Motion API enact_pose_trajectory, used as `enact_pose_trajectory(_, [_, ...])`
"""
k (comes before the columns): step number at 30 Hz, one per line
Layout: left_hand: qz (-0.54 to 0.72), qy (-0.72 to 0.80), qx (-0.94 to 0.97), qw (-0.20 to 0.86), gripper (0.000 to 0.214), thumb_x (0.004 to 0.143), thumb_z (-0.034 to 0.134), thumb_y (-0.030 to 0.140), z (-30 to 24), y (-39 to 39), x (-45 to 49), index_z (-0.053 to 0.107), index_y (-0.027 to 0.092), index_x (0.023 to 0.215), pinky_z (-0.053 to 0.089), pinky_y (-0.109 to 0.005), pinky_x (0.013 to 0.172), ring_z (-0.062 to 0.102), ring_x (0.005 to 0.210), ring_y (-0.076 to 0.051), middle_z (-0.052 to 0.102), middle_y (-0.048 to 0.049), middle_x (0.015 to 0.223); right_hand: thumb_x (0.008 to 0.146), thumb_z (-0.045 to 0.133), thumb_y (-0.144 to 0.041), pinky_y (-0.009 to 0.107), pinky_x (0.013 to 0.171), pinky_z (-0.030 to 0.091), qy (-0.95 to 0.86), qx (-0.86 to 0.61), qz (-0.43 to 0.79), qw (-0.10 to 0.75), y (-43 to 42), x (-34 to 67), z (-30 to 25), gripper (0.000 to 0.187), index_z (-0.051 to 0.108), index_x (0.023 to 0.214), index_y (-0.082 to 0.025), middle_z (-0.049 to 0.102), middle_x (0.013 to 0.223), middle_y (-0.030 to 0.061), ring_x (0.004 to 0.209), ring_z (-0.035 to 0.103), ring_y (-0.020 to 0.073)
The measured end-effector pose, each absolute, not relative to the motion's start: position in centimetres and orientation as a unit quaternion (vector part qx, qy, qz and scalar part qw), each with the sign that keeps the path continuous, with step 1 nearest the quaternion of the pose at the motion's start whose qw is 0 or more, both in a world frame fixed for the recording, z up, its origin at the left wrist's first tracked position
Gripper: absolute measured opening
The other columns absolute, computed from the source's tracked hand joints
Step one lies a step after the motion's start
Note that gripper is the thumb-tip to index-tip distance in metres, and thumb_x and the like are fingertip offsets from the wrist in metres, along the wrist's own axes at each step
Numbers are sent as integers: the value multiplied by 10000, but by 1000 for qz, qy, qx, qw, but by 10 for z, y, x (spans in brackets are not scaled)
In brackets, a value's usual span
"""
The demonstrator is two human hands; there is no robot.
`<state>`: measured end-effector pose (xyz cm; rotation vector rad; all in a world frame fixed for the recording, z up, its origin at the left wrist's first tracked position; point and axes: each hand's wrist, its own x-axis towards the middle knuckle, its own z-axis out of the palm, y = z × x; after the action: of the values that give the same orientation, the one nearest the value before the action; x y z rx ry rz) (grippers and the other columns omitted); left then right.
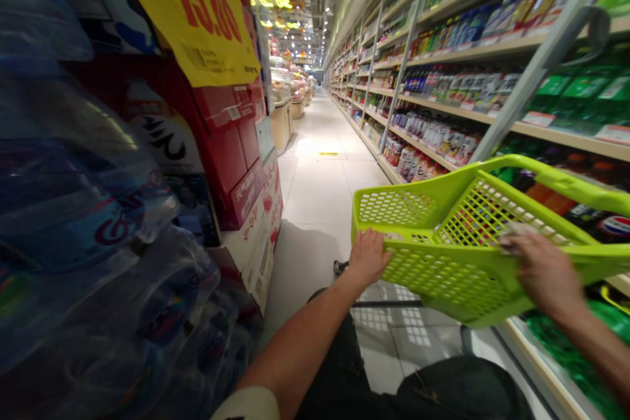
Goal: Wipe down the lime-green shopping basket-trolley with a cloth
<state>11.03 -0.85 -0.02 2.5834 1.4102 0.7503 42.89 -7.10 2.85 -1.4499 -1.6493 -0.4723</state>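
Observation:
A lime-green plastic shopping cart [457,269] with perforated walls stands in front of me. My left hand [368,256] is closed over the rim at its near left corner. My right hand [548,272] is at the near rim, farther right, slightly blurred. Its fingers are closed on a crumpled pale cloth [519,236], which is against the cart's side. A slanted divider [492,210] crosses the inside of the cart. My dark-trousered legs show below it.
Shelves of bottled drinks [443,82] run along the right side of the aisle. On the left are wrapped bottle packs [98,210] and stacked red cartons [224,151] under a yellow price sign [197,13]. The tiled floor [319,177] stretches ahead between them.

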Motion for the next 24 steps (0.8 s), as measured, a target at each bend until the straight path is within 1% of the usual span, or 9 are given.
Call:
enact_pose_trajectory(1, [246,462,850,52,411,804,455,353,-1,-9,111,432,139,1154,259,-426,1033,388,1195,-241,514,-98,1210,757,402,-235,459,930,371,-707,-565,-193,379,-65,405,21,246,629,851,-227,593,1053,142,1126,471,262])
enact_pose_trajectory(5, [239,461,854,38,433,806,450,318,-3,-4,111,419,127,1192,265,-437,1026,386,1210,-252,496,-118,1251,781,338,-151,451,928,373,-735,-582,-207,279,-53,379,14,329,584,997,-180,541,1172,104,1161,429,226])
enact_pose_trajectory(11, [263,450,853,15,425,802,443,298,-6,5,111,447,110,1183,273,-430,1021,399,1203,-263,507,-135,1243,763,312,-107,523,957,272,-607,-691,-259,296,-91,461,54,379,576,1034,-83,467,1226,210,1215,348,297])
enact_pose_trajectory(13, [271,454,848,23,426,799,446,304,-6,4,114,463,92,1168,265,-451,1020,403,1198,-283,515,-155,1230,754,314,-88,475,979,291,-619,-685,-251,290,-90,445,48,387,572,1043,-96,471,1232,178,1224,346,258])
enact_pose_trajectory(15, [287,460,839,47,417,801,439,314,-2,0,121,479,87,1149,240,-502,1019,399,1196,-305,515,-172,1224,736,364,-89,403,992,328,-651,-666,-226,286,-78,403,32,365,581,1020,-161,491,1236,99,1212,374,201])
enact_pose_trajectory(17, [326,439,831,98,420,811,419,331,5,-8,135,470,103,1160,215,-527,1025,366,1224,-302,480,-167,1265,716,392,-88,410,1011,322,-661,-633,-106,389,-63,350,18,391,560,1060,-167,496,1237,90,1203,390,193])
enact_pose_trajectory(20, [418,347,806,235,466,836,366,354,19,-23,165,376,139,1249,243,-435,1051,307,1272,-227,378,-123,1358,792,392,-211,397,980,371,-575,-592,75,559,-50,277,17,406,464,1189,-162,545,1184,73,1125,477,176])
enact_pose_trajectory(22, [484,331,748,310,488,839,358,359,28,-27,183,332,144,1276,260,-387,1054,287,1283,-202,339,-112,1381,878,230,-334,371,927,425,-539,-531,219,616,-49,247,29,442,423,1232,-153,578,1143,64,1074,524,160])
enact_pose_trajectory(24, [540,357,689,326,473,825,384,330,34,-24,190,345,150,1260,269,-396,1049,314,1265,-206,371,-114,1353,894,36,-404,359,889,450,-537,-492,311,611,-52,238,45,583,448,1220,-151,607,1094,61,1044,547,157])
